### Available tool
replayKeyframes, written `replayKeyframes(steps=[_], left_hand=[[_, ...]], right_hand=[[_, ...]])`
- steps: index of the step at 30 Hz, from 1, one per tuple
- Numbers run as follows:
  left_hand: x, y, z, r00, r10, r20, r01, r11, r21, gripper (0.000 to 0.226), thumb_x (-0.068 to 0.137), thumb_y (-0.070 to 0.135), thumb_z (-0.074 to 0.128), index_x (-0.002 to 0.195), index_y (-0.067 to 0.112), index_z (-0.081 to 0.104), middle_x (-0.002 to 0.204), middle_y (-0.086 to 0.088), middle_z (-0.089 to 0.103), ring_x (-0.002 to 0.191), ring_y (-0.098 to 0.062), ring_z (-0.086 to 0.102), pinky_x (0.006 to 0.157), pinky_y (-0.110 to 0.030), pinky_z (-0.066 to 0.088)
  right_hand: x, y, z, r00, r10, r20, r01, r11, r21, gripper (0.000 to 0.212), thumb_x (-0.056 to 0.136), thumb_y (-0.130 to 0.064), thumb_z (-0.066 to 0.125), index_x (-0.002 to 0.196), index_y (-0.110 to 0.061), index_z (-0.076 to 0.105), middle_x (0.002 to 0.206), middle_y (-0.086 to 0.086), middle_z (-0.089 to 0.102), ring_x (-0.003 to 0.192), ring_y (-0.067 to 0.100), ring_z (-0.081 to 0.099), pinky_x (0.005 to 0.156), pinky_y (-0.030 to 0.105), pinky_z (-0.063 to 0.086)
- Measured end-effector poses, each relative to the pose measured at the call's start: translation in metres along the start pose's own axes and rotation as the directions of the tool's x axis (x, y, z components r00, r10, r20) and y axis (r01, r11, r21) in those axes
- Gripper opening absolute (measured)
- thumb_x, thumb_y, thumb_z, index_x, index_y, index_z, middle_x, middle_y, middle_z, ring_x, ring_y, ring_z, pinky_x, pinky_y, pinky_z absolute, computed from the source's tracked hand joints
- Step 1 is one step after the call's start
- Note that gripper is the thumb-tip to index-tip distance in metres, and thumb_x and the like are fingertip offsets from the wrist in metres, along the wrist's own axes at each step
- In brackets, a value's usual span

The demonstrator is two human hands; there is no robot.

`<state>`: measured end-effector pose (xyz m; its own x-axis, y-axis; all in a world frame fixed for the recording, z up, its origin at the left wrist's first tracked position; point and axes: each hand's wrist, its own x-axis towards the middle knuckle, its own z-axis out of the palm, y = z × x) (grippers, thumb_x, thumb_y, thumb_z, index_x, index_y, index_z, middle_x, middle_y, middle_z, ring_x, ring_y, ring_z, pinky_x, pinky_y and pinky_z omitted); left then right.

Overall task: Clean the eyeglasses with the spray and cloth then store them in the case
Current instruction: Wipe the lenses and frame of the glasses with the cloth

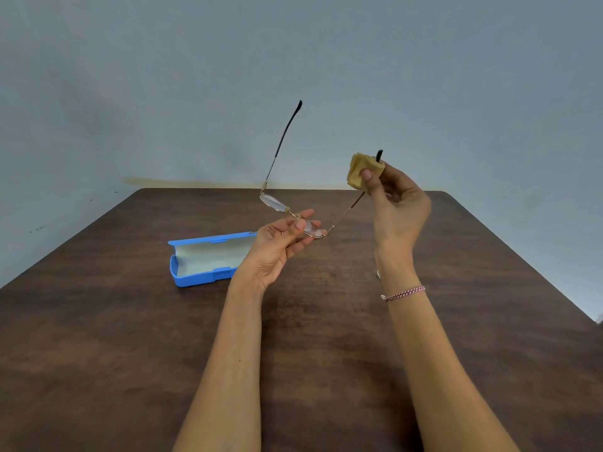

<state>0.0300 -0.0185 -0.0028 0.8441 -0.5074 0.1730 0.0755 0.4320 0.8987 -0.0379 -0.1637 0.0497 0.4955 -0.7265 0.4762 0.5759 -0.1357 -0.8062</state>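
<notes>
Thin gold-framed eyeglasses (272, 202) with black temple tips are held in the air above the table, arms unfolded. My left hand (282, 244) pinches the frame near the bridge, thumb on one lens. My right hand (396, 203) pinches a folded tan cloth (357, 172) around the right temple arm, whose black tip pokes out above the cloth. The other temple arm points up toward the wall. A blue glasses case (195, 278) lies open on the table, left of my left hand, with its pale lining showing. No spray bottle is in view.
The dark brown wooden table (326, 337) fills the lower view, with its far edge against a grey-blue wall. My right wrist wears a red-and-white braided bracelet (404, 292). A small pale object shows on the table just left of that wrist.
</notes>
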Motion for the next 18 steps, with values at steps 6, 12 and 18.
replayKeyframes(steps=[6, 12, 18], left_hand=[[0.001, 0.003, 0.006, 0.995, 0.067, -0.079, -0.075, 0.992, -0.104, 0.027, 0.072, 0.019, 0.064, 0.097, 0.011, 0.069, 0.095, -0.004, 0.074, 0.091, -0.015, 0.07, 0.079, -0.021, 0.055], [0.003, 0.003, 0.004, 0.987, 0.056, -0.148, -0.075, 0.988, -0.132, 0.012, 0.086, 0.008, 0.057, 0.092, 0.008, 0.067, 0.106, -0.004, 0.07, 0.094, -0.017, 0.068, 0.081, -0.023, 0.056], [0.0, 0.003, -0.001, 0.998, -0.007, -0.063, 0.003, 0.998, -0.064, 0.035, 0.073, 0.024, 0.064, 0.104, 0.008, 0.066, 0.095, -0.007, 0.073, 0.089, -0.017, 0.071, 0.075, -0.02, 0.055]], right_hand=[[-0.01, 0.017, 0.01, 0.975, 0.147, 0.168, -0.12, 0.98, -0.161, 0.021, 0.076, -0.013, 0.076, 0.096, -0.008, 0.07, 0.08, -0.003, 0.07, 0.079, 0.013, 0.069, 0.078, 0.033, 0.058], [-0.017, 0.03, 0.013, 0.926, 0.258, 0.276, -0.185, 0.947, -0.263, 0.018, 0.073, -0.014, 0.078, 0.09, -0.011, 0.072, 0.082, 0.003, 0.072, 0.082, 0.018, 0.07, 0.08, 0.039, 0.057], [-0.01, 0.019, 0.008, 0.96, 0.226, 0.167, -0.206, 0.97, -0.131, 0.025, 0.076, -0.012, 0.076, 0.099, -0.003, 0.069, 0.084, 0.004, 0.072, 0.081, 0.017, 0.069, 0.078, 0.032, 0.057]])
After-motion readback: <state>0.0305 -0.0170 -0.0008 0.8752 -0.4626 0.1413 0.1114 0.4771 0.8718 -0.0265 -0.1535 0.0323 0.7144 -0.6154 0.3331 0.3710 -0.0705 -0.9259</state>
